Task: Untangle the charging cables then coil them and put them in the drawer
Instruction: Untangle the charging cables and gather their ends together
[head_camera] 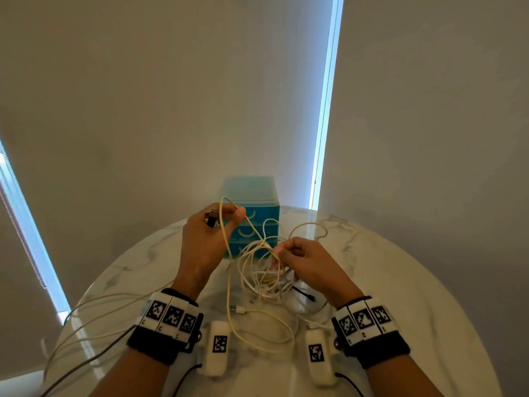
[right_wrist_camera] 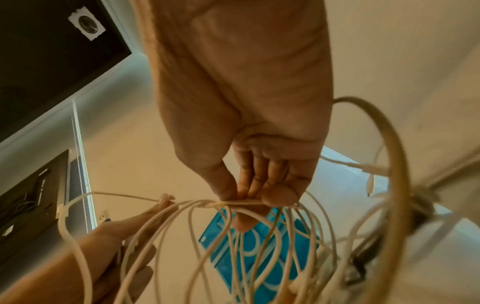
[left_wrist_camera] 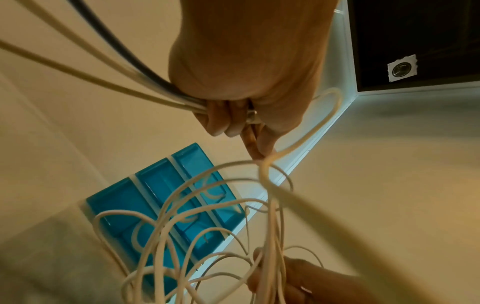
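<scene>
We hold the tangle of cream charging cables (head_camera: pixel 263 270) raised a little above the marble tabletop (head_camera: pixel 415 282), just in front of the blue drawer unit (head_camera: pixel 252 216), and each hand has its own job. Our left hand (head_camera: pixel 204 239) is up beside the top drawer of that unit; its thumb and forefinger pinch one cream strand close to its dark plug (head_camera: pixel 211 217), and the other fingers are curled around a few more cable runs, one of them black, as the left wrist view shows. We judge that this end is kept high so the free strand can be drawn out of the knot. Our right hand (head_camera: pixel 303 262), lower and nearer to us than the unit, has its grip closed on the bundle of loops, thumb against fingertips (right_wrist_camera: pixel 279 196), so the loops hang under it and do not follow the pulled strand. Some loose lengths lie on the tabletop in front of the unit, and one white plug (head_camera: pixel 237 309) rests there. All three drawers look shut, and no cable is coiled, so we think the untangling is not yet finished.
</scene>
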`<state>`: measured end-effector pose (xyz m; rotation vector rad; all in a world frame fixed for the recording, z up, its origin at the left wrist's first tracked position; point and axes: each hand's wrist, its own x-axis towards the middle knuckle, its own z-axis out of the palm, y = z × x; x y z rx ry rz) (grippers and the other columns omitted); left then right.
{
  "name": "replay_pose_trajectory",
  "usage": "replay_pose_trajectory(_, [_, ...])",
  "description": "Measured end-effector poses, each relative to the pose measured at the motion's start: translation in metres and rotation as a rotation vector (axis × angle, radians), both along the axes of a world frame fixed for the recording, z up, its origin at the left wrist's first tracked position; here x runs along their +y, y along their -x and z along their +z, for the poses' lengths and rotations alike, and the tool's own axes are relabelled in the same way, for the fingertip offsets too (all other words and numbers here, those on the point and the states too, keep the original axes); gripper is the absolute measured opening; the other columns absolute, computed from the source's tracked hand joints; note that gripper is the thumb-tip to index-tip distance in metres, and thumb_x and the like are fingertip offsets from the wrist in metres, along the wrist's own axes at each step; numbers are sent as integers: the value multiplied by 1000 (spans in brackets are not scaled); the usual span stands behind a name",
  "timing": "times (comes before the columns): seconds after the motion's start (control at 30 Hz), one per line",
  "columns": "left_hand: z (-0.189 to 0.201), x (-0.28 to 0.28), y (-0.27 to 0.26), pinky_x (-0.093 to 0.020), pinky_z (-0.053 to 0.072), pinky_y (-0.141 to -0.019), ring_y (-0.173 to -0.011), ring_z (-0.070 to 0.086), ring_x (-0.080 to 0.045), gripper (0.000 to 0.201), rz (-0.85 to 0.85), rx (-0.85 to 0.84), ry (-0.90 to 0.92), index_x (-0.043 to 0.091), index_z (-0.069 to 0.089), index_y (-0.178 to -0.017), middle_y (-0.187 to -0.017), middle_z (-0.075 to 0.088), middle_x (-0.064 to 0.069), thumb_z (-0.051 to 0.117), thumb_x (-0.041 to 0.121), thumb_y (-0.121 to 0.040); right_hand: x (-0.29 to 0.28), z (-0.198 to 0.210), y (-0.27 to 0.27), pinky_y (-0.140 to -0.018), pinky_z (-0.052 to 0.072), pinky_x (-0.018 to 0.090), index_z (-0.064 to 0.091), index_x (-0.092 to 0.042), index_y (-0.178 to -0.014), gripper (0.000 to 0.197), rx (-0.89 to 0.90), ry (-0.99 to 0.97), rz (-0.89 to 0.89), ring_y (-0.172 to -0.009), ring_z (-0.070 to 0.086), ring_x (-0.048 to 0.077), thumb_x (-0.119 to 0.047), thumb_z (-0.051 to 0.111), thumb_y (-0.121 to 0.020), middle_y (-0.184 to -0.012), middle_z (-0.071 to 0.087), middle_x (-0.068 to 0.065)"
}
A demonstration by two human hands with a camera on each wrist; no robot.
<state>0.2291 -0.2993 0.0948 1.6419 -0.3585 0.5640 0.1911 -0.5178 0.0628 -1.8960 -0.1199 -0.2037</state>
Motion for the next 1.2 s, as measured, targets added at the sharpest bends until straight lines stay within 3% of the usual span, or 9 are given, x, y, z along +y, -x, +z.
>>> replay_pose_trajectory(0.1, [1,-4,0,-31,57,-95,-99,75,-6,16,-4,21,68,21,83,-97,-96,83,8,81,37,-95,0,6,5,-76,62,31,72,-24,-113,14,-127,35,-104,-83,78,12,-25,76,-99,-98,80,0])
replay_pose_trajectory(0.2, [2,-7,2,-27,59,-93,-100,76,-5,18,-74,86,92,22,84,-100,-99,83,7,83,38,-94,5,11,8,-83,63,26,65,-38,-130,47,-379,118,-75,-99,71,7,-9,77,-96,-134,63,-14])
replay_pose_trajectory(0.27, [3,-7,2,-29,59,-92,-100,77,-7,18,-89,95,91,22,84,-100,-99,83,6,84,39,-92,11,9,6,-92,61,25,69,-40,-131,43,-385,258,34,-111,67,3,-9,71,-101,-150,53,-20])
replay_pose_trajectory(0.4, [2,1,-1,-32,56,-96,-99,77,-7,14,-9,93,118,22,85,-94,-94,83,8,84,36,-93,8,6,2,-83,54,16,80,-30,-100,24,-287,259,-76,-101,66,-5,-12,64,-103,-108,75,-19])
replay_pose_trajectory(0.53, [-4,12,-11,-35,57,-102,-98,76,-6,14,76,142,219,18,86,-92,-95,83,8,82,32,-94,-1,13,4,-78,46,14,74,-19,-71,33,-362,137,-123,-107,68,1,4,61,-91,-105,77,-14])
replay_pose_trajectory(0.77, [3,3,0,-28,57,-94,-99,77,-12,15,-94,112,168,13,85,-92,-97,83,0,83,28,-94,25,18,11,-84,52,11,74,-29,-117,13,-409,143,27,-109,68,-2,-27,67,-106,-113,77,-17])
replay_pose_trajectory(0.9, [7,10,-2,-27,57,-94,-99,76,-10,10,5,35,230,14,86,-91,-97,83,4,82,23,-95,20,8,2,-82,53,12,75,-29,-110,10,-267,245,-12,-92,71,1,-34,73,-102,-95,77,-12])
replay_pose_trajectory(1.07, [10,15,-5,-16,55,-84,-90,74,-4,15,92,-83,446,3,82,-101,-95,82,0,80,18,-96,14,8,2,-82,52,13,82,-27,-108,15,-165,422,80,-93,70,-1,-38,77,-99,-98,78,-13])
replay_pose_trajectory(1.2, [10,11,-1,-11,53,-75,-93,73,-2,14,-71,4,201,21,82,-103,-104,82,4,77,33,-99,11,12,4,-74,56,15,85,-28,-100,6,-314,231,-164,-80,73,1,-30,82,-95,-87,79,-14])
